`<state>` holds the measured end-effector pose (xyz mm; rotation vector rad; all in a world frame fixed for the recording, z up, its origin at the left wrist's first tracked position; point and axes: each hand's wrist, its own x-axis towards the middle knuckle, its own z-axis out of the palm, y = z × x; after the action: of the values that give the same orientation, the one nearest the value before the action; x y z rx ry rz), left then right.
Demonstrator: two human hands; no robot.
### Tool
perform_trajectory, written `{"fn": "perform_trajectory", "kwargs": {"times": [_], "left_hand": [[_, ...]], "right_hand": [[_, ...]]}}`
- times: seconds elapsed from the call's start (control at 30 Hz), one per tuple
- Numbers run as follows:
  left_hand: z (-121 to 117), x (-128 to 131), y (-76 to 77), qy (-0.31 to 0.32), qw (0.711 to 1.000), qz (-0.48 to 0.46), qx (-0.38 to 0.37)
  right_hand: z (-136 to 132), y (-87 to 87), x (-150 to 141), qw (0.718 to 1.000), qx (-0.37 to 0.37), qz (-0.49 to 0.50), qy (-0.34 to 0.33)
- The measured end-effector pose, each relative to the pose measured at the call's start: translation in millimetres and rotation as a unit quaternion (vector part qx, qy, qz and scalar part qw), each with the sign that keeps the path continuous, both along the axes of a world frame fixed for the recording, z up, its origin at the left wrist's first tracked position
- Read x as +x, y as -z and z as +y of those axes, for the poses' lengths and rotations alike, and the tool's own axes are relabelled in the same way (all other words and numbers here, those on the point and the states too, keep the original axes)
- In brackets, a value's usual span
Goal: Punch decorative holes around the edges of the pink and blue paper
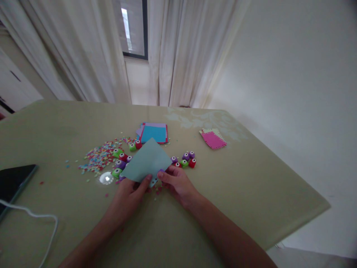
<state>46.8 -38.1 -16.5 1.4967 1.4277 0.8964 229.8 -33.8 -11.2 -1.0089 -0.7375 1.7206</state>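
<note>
A square sheet of pale blue-green paper (149, 160) is tilted up over the table, a corner pointing towards me. My left hand (134, 190) pinches its lower left edge, thumb on top. At the lower right edge, the thumb of my right hand (178, 184) presses on a small purple hole punch (161, 171), mostly hidden by the fingers. Small holes show along the paper near the bottom corner. Behind the sheet sit several little punches with eye-like dots, among them a green punch (116, 172) on the left and a red punch (192, 162) on the right.
Coloured paper confetti (100, 156) is scattered left of centre. A stack of coloured paper sheets (154, 134) lies farther back. Pink paper with a punched edge (214, 140) rests at right. A dark tablet (16, 182) and a white cable (36, 214) are at the left.
</note>
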Motion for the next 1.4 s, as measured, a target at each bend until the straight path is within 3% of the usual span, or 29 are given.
{"fn": "perform_trajectory", "kwargs": {"times": [0.57, 1.23, 1.4], "left_hand": [[-0.2, 0.6, -0.3, 0.001, 1.0, -0.018, 0.004], [-5.3, 3.1, -21.1, -0.008, 1.0, 0.01, -0.027], [-3.7, 3.3, -16.8, -0.014, 0.999, 0.017, -0.029]], "right_hand": [[2.6, 8.3, 2.1, 0.999, 0.018, -0.05, 0.003], [3.1, 0.6, 4.4, 0.99, 0.085, -0.107, -0.02], [2.1, -1.0, 3.0, 0.992, 0.079, -0.096, -0.017]]}}
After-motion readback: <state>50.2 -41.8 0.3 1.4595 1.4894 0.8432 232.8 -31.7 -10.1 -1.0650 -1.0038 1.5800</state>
